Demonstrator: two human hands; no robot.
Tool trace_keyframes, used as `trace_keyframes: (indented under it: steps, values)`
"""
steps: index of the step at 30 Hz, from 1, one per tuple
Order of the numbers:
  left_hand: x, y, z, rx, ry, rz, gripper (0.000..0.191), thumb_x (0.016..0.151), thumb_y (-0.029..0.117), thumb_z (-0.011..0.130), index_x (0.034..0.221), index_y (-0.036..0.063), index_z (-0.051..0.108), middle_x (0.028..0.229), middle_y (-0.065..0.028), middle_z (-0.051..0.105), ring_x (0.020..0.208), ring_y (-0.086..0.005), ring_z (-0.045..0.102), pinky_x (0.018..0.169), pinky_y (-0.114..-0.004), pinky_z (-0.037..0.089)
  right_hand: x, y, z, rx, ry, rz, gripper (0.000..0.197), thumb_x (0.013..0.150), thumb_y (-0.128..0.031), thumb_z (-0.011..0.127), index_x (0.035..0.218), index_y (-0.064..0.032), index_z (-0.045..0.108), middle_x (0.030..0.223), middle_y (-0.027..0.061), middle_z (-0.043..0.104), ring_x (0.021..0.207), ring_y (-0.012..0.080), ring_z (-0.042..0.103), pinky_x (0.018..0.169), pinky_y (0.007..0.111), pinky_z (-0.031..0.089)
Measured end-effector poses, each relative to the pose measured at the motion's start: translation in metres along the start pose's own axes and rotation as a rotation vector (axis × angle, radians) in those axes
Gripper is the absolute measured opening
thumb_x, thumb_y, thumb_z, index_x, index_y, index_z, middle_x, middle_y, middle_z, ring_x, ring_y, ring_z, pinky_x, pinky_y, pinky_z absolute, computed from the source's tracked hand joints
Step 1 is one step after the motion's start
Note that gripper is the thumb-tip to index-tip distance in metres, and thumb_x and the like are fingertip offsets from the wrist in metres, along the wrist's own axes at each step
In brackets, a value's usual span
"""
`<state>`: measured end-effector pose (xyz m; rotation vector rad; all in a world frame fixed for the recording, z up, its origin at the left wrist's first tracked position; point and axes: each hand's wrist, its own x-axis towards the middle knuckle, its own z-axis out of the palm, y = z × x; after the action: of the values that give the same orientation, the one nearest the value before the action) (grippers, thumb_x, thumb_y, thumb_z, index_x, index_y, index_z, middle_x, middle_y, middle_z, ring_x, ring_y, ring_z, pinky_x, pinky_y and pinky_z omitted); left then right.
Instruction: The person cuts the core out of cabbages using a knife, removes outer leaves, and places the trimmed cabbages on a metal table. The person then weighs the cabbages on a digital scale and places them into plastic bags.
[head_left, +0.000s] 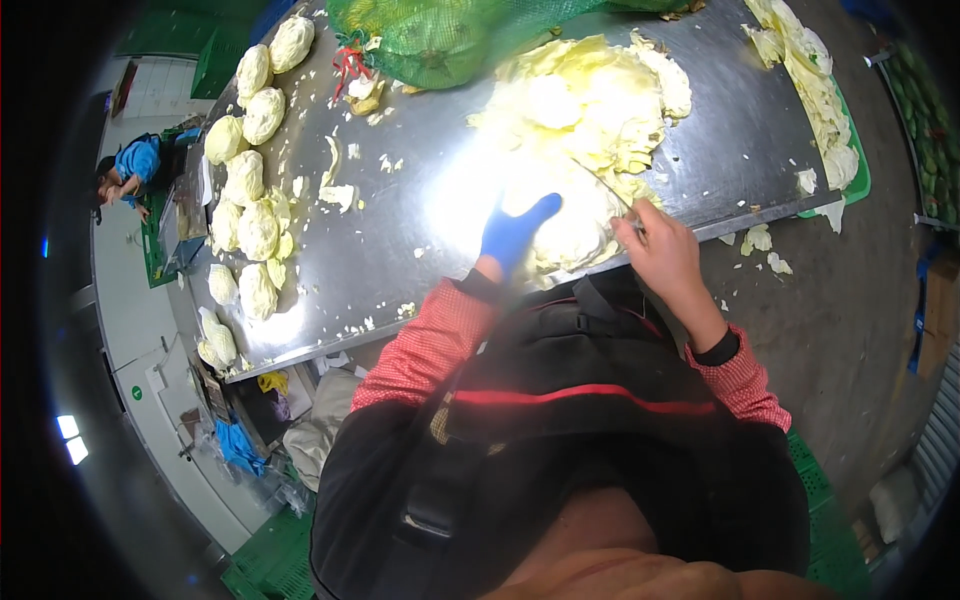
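Note:
My left hand (517, 229), in a blue glove, holds a pale cabbage head (574, 229) near the table's front edge. Glare washes out the fingers and much of the head. My right hand (660, 244) is bare and grips a knife (606, 189) at the head's right side. Its thin blade points up and left, partly against the leaves; most of the handle is hidden in the fist. Just beyond the head lies a heap of loose yellowish cabbage leaves (600, 105).
Trimmed cabbage heads (244, 178) line the left of the metal table (397, 277). A green mesh sack (427, 45) of cabbages lies at the back. Leaves fill a green crate (857, 161) at right. Another person (139, 165) is at far left. Scraps litter table and floor.

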<state>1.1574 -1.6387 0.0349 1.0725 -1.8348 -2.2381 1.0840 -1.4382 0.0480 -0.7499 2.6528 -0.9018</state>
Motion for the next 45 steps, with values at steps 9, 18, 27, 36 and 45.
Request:
trace_keyframes:
  steps: [9,18,27,36,45]
  values:
    - [-0.012,0.013,-0.005,0.203,-0.052,-0.083,0.091,0.077,0.022,0.079,0.147,-0.0011,0.025,0.141,-0.0140,0.044,0.123,-0.0211,0.049,0.101,-0.032,0.043,0.085,0.010,0.040,-0.347,-0.068,-0.012,0.040,0.084,-0.034,0.064,0.116,-0.0124,0.056,0.086,0.0174,0.067,0.073,0.0347,0.066,0.063,0.043,0.052]
    - [0.025,-0.047,-0.052,-0.677,-0.279,-0.205,0.060,0.095,0.043,0.052,0.140,0.0055,0.041,0.133,-0.0131,0.055,0.115,-0.0292,0.057,0.101,-0.040,0.045,0.082,0.052,0.019,-0.061,0.074,0.103,0.039,0.083,-0.035,0.062,0.113,-0.0093,0.058,0.087,0.0200,0.067,0.085,0.0392,0.064,0.071,0.048,0.050]
    - [0.022,0.044,-0.040,-0.498,-0.137,0.317,0.068,0.088,0.047,0.059,0.136,0.0030,0.041,0.121,-0.0135,0.057,0.105,-0.0243,0.060,0.088,-0.035,0.051,0.092,-0.057,-0.031,0.375,-0.073,0.100,0.076,0.081,-0.055,0.064,0.137,-0.0096,0.042,0.077,0.0150,0.065,0.075,0.0292,0.066,0.069,0.038,0.050]
    - [0.015,0.040,-0.039,-0.833,-0.338,0.165,0.059,0.099,0.043,0.041,0.144,0.0053,0.035,0.142,-0.0159,0.045,0.128,-0.0307,0.047,0.107,-0.045,0.039,0.077,-0.066,-0.009,0.662,0.074,-0.049,0.034,0.081,-0.018,0.068,0.112,-0.0078,0.058,0.074,0.0056,0.063,0.068,0.0126,0.060,0.063,0.026,0.048]
    - [0.028,0.047,-0.025,-0.290,-0.274,0.645,0.070,0.095,0.054,0.041,0.144,0.0045,0.034,0.140,-0.0162,0.046,0.126,-0.0305,0.048,0.106,-0.043,0.040,0.086,-0.030,-0.008,0.711,0.114,0.035,0.050,0.082,-0.032,0.074,0.118,-0.0065,0.051,0.079,0.0032,0.059,0.071,0.0128,0.058,0.066,0.028,0.048]
